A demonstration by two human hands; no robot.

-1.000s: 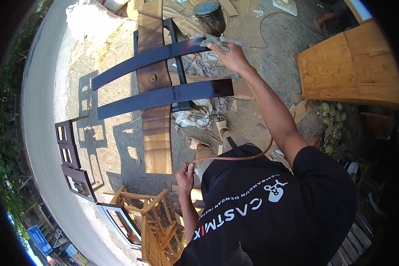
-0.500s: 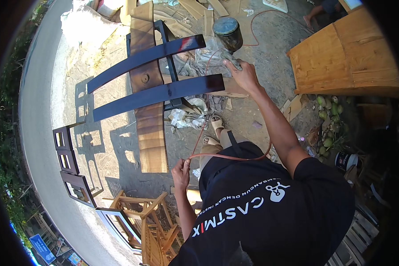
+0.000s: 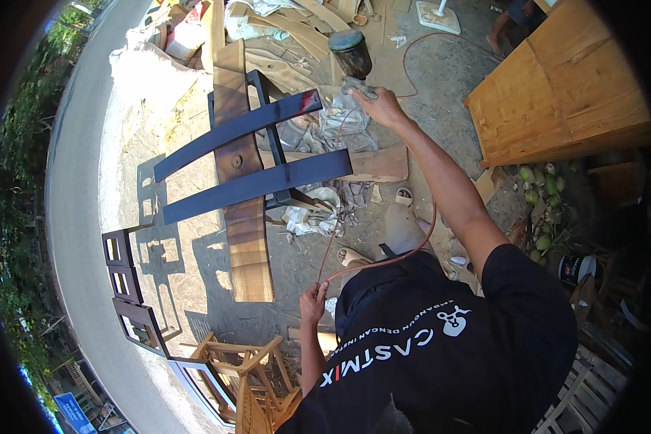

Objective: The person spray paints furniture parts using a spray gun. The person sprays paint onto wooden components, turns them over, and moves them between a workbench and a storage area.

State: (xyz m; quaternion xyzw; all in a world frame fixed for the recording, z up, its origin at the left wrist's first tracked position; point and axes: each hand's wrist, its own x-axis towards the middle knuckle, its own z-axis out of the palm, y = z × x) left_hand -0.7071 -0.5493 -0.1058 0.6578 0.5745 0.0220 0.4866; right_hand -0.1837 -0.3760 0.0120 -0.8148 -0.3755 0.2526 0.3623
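My right hand point(image 3: 383, 108) is closed on a spray gun point(image 3: 357, 87), which carries a dark round cup point(image 3: 349, 55) on top. The gun is just beyond the right end of the farther dark curved board point(image 3: 239, 130), whose end has a reddish, shiny patch. A similar nearer board point(image 3: 257, 186) lies roughly parallel to it. Both rest across a long brown wooden plank point(image 3: 249, 246) over a black frame point(image 3: 273, 141). Low in the middle, my left hand point(image 3: 313, 302) pinches a thin reddish hose point(image 3: 405, 259), which loops past my waist.
Crumpled plastic point(image 3: 315, 217) and a loose board point(image 3: 383, 165) lie by my feet. A large wooden panel point(image 3: 557, 94) stands at right, above green coconuts point(image 3: 542, 192). Wooden chairs point(image 3: 257, 383) and dark frames point(image 3: 139, 325) line the road side. Another person's leg shows at the far right.
The spray gun has moved farther away, past the far board's end. My feet have stepped apart, and the view has shifted. My left hand still holds the hose.
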